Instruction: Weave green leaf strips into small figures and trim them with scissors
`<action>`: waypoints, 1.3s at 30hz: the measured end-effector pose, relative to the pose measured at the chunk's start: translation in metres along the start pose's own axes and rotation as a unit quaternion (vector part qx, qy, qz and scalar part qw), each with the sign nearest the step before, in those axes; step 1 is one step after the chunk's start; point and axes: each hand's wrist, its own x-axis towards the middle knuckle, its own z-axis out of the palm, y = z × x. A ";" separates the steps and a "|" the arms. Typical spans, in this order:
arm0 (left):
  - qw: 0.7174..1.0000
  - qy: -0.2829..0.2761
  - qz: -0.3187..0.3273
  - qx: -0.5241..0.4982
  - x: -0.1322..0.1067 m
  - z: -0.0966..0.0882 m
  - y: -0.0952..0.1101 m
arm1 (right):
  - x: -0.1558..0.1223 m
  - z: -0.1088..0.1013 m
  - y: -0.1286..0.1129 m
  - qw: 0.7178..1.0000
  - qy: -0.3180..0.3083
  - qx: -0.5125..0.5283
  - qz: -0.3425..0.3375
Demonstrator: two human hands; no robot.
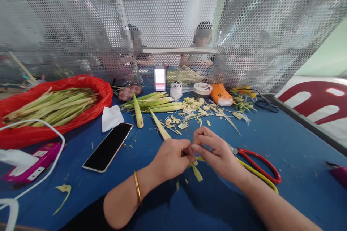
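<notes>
My left hand (pixel 172 158), a gold bangle on its wrist, is closed around the base of a pale green pointed leaf shoot (pixel 160 126), whose tip slants away to the upper left. My right hand (pixel 213 149) meets it, thumb and forefinger pinched together; whatever is between them is too small or hidden to name. Below the fingers hang short leaf strips (pixel 197 173). Partly under my right forearm lie shears (pixel 261 158) with one red and one yellow handle. Another whole shoot (pixel 138 112) lies beyond my left hand, beside a pile of shoots (pixel 157 103).
At left are a red bag (pixel 107 95) of long leaves, a purple power strip (pixel 45 155) with a white cable, and a black-screened phone (pixel 110 146). Leaf scraps (pixel 192 105), string (pixel 176 89), tape (pixel 202 89) and an orange packet (pixel 220 94) line the back. Behind a perforated screen (pixel 168 14) sit two people.
</notes>
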 end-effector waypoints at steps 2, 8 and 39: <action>0.996 -0.044 -0.007 -0.077 -0.002 0.001 0.001 | 0.003 -0.004 0.003 0.999 0.003 0.031 0.035; 0.976 -0.056 -0.020 -0.210 -0.004 -0.002 0.012 | 0.004 -0.003 0.018 0.974 -0.056 0.107 0.190; 0.983 0.160 -0.086 0.024 0.009 0.002 -0.006 | -0.006 0.016 0.003 0.986 -0.079 -0.122 -0.082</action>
